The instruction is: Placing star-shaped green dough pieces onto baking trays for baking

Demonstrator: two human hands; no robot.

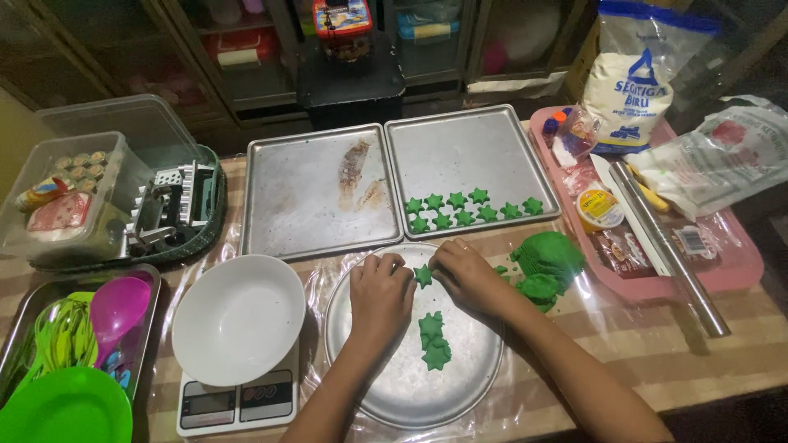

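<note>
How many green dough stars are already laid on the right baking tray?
10, in two rows at the near edge of the right baking tray: back row of four stars, front row of six. None look hidden.

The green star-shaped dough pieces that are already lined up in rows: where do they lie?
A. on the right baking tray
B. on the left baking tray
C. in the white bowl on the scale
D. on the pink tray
A: the rows of green star pieces lie at the front edge of the right baking tray; the left baking tray holds none.
</note>
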